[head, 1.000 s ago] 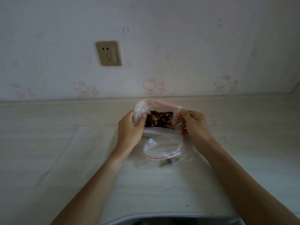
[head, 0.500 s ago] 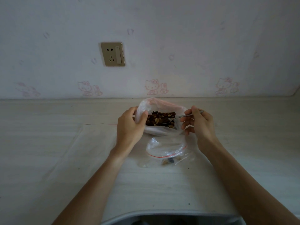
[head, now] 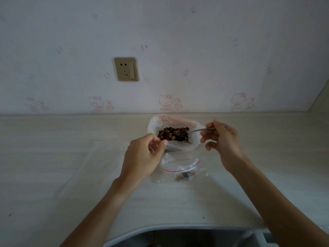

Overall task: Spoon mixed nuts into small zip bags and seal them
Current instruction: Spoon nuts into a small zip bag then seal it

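- nuts (head: 173, 134) in my big bag: dark brown with tan bits
- big bag (head: 156, 123): milky white, pinkish rim
- small zip bag (head: 179, 164): clear, red zip line
- spoon (head: 199, 130): silver
- table (head: 53, 157): pale wood grain
- wall (head: 195, 50): white, pink cartoon cats
- socket (head: 126, 69): gold

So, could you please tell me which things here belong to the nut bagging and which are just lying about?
In use:
large bag of mixed nuts
spoon, held by right hand
small zip bag
left hand, pinching the large bag's edge

Lying about:
wall socket
clear plastic sheet
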Motion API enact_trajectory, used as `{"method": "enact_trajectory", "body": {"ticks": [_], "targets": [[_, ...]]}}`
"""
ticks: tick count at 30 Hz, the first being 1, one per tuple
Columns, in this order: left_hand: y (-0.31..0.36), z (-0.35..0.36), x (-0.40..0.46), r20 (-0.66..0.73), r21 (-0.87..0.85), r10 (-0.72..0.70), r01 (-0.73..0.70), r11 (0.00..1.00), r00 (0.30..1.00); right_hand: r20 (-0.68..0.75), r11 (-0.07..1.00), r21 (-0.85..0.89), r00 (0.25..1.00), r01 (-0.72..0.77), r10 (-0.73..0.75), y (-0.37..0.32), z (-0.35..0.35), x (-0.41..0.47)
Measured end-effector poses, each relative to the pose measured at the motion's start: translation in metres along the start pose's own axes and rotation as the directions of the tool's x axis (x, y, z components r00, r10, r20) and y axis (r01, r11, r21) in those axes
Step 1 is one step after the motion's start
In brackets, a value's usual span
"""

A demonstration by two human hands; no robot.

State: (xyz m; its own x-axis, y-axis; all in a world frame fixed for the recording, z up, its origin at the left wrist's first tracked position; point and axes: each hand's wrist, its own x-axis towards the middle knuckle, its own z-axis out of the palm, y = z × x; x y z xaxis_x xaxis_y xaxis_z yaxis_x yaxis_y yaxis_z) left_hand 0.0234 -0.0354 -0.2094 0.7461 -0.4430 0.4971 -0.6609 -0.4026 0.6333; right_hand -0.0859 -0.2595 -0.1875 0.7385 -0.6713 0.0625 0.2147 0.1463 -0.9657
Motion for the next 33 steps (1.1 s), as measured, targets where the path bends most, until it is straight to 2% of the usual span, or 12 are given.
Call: {"method": "enact_trajectory", "body": {"ticks": [6, 10, 12, 16, 18, 20, 23, 27, 31, 33], "targets": [[-0.009, 0.008, -0.014, 0.198, 0.046, -0.137, 0.130, 0.990, 0.970, 0.096, 0.998, -0.051, 0.995, 0.021, -0.016, -0.013, -0.017, -0.031], [-0.010, 0.011, -0.014, 0.238, -0.054, -0.112, 0.129, 0.990, 0.965, 0.206, 0.970, -0.213, 0.976, 0.119, -0.074, -0.018, -0.021, -0.052], [-0.009, 0.011, -0.014, 0.211, -0.106, -0.070, 0.094, 0.990, 0.975, 0.314, 0.921, -0.306, 0.939, 0.240, -0.140, -0.020, -0.022, -0.060], [-0.006, 0.008, -0.015, 0.139, -0.189, 0.028, -0.001, 0.982, 0.990, 0.515, 0.737, -0.456, 0.823, 0.499, -0.239, -0.025, -0.022, -0.070], [-0.004, 0.007, -0.015, 0.110, -0.217, 0.055, -0.030, 0.976, 0.992, 0.584, 0.652, -0.486, 0.771, 0.583, -0.254, -0.028, -0.022, -0.074], [-0.004, 0.006, -0.015, 0.100, -0.225, 0.063, -0.039, 0.974, 0.993, 0.606, 0.622, -0.491, 0.752, 0.610, -0.259, -0.029, -0.020, -0.075], [-0.006, 0.006, -0.015, 0.108, -0.187, 0.052, -0.031, 0.982, 0.993, 0.521, 0.726, -0.428, 0.803, 0.539, -0.289, -0.027, -0.014, -0.071], [-0.009, 0.006, -0.015, 0.098, -0.172, 0.026, -0.008, 0.985, 0.995, 0.301, 0.898, -0.275, 0.918, 0.344, -0.260, -0.023, -0.009, -0.060], [-0.010, 0.005, -0.012, 0.044, -0.168, -0.012, 0.019, 0.986, 0.999, 0.131, 0.964, -0.184, 0.977, 0.192, -0.170, -0.018, -0.007, -0.044], [-0.012, 0.004, -0.008, -0.019, -0.147, -0.087, 0.084, 0.986, 0.996, 0.066, 0.973, -0.171, 0.987, 0.153, -0.144, -0.017, -0.004, -0.035]]}}
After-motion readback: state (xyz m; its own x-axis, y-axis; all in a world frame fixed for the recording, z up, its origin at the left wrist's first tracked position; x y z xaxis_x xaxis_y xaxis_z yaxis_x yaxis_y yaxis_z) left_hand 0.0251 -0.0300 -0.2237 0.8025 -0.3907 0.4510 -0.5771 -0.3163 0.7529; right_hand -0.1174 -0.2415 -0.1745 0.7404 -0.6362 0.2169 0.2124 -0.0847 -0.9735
